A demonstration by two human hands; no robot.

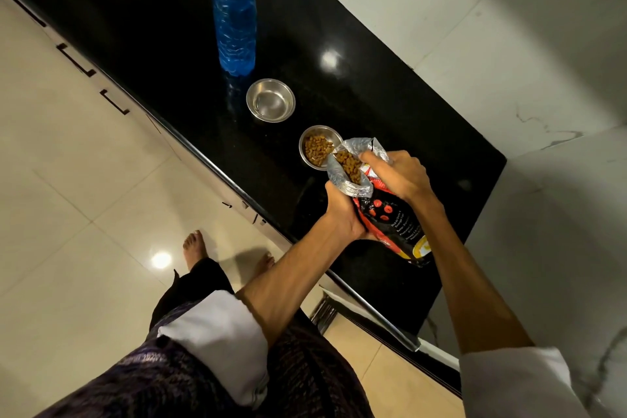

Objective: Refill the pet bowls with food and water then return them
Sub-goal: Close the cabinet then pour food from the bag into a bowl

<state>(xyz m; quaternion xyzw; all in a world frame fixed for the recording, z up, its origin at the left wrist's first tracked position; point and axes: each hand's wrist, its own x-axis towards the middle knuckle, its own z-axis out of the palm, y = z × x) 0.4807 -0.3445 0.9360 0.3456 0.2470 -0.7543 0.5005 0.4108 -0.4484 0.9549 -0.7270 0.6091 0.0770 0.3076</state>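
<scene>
Here the food bag (pixel 383 210) was tilted, its mouth touching the kibble bowl (pixel 319 149). The left hand (pixel 342 210) gripped its underside; the right hand (pixel 397 173) pinched the rim. Soft and crinkly, it probably wanted support underneath. The empty bowl (pixel 270 100) sat just beyond.

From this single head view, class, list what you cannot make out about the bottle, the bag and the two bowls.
- Blue plastic bottle: its cap is cut off by the top edge.
- Red and black pet food bag: print too small to read; both hands, left and right, cover parts of it.
- Steel bowl of brown kibble: near rim hidden by the bag's mouth.
- Empty-looking steel bowl: glare hides whether it holds water.
</scene>
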